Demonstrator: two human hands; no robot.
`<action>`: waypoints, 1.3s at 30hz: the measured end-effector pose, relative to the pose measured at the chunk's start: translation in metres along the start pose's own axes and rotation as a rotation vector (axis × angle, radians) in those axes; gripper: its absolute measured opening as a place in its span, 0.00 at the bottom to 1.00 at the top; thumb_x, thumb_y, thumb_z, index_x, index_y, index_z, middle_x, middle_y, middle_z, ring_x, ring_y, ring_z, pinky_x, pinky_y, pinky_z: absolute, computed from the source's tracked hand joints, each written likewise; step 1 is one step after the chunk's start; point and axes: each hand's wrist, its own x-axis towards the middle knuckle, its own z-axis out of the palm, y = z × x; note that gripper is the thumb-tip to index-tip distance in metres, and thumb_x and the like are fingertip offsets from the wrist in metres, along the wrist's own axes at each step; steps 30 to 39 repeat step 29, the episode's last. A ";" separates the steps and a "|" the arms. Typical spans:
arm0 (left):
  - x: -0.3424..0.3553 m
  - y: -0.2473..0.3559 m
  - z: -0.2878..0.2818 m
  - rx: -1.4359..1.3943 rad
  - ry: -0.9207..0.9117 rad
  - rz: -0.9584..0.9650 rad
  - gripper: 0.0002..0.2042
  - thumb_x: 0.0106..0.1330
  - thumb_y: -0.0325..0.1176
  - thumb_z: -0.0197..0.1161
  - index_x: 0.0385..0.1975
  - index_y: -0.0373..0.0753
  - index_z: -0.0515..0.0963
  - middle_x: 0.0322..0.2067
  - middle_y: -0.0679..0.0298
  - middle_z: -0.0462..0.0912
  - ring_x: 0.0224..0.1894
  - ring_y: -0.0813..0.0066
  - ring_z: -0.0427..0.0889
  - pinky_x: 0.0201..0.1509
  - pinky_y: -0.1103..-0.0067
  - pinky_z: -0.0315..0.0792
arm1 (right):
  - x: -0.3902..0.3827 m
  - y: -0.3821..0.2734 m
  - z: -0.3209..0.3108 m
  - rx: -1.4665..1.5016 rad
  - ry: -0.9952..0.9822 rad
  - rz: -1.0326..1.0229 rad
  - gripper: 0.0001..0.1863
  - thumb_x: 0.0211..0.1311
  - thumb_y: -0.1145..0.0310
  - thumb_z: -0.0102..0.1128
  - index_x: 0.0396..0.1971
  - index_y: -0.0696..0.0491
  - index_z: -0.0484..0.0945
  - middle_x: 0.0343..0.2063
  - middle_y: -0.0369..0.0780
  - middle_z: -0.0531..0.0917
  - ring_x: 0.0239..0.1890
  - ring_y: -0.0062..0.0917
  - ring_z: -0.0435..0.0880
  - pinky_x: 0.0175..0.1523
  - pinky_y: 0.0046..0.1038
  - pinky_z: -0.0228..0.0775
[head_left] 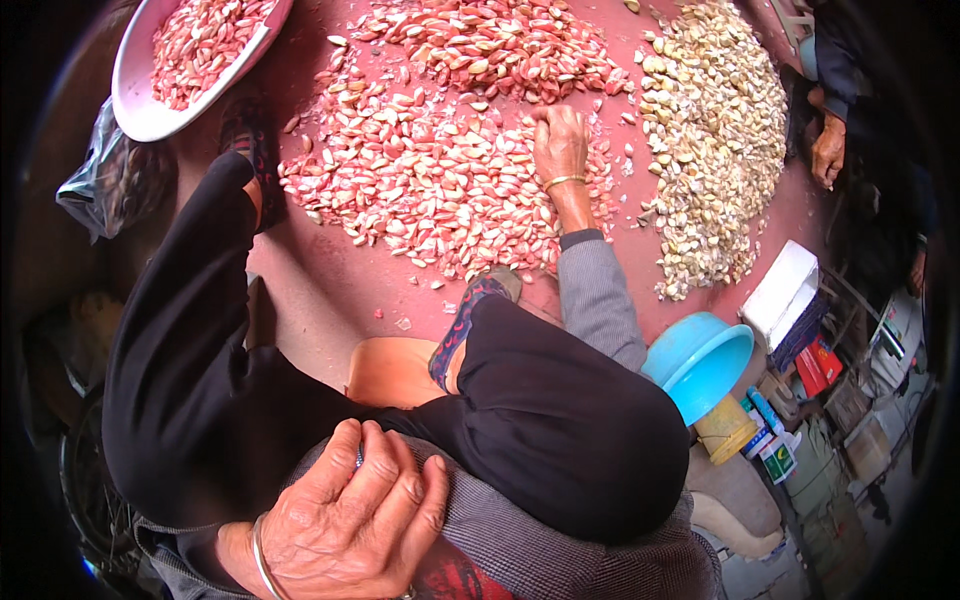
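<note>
My right hand [562,150] reaches down onto the right side of a broad spread of pink-and-white garlic cloves [420,170]. Its fingers are curled inward, and whatever they may hold is hidden beneath them. A yellowish bangle circles that wrist. On my lap, against the grey checked cloth, rests my left hand [350,510], its fingers loosely bent and slightly apart with nothing visible in them. Beyond the spread lies a heap of redder, unpeeled-looking cloves [490,45]. To the right is a long pile of paler, yellowish cloves [712,150].
A pale basin [135,95] of reddish cloves stands far left, beside a clear plastic bag [105,180]. At right are a blue basin [705,365], a yellowish bucket [728,430] and a white box [782,290]. Another person's hand [828,150] hangs beyond the pale pile.
</note>
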 end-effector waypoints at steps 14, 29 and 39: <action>-0.002 0.000 0.000 -0.027 -0.045 0.024 0.21 0.49 0.32 0.61 0.44 0.28 0.80 0.33 0.47 0.82 0.40 0.54 0.84 0.50 0.62 0.79 | 0.014 0.023 -0.006 -0.036 0.087 -0.038 0.16 0.53 0.80 0.53 0.39 0.49 0.83 0.42 0.37 0.81 0.50 0.35 0.76 0.56 0.39 0.67; 0.000 -0.002 -0.001 -0.068 -0.039 0.017 0.27 0.41 0.34 0.58 0.44 0.27 0.80 0.33 0.46 0.81 0.40 0.54 0.84 0.49 0.62 0.79 | 0.005 0.039 -0.017 0.127 0.109 0.122 0.09 0.56 0.77 0.54 0.34 0.53 0.83 0.35 0.42 0.83 0.44 0.37 0.78 0.51 0.37 0.71; 0.000 -0.002 -0.001 -0.068 -0.039 0.017 0.27 0.41 0.34 0.58 0.44 0.27 0.80 0.33 0.46 0.81 0.40 0.54 0.84 0.49 0.62 0.79 | 0.005 0.039 -0.017 0.127 0.109 0.122 0.09 0.56 0.77 0.54 0.34 0.53 0.83 0.35 0.42 0.83 0.44 0.37 0.78 0.51 0.37 0.71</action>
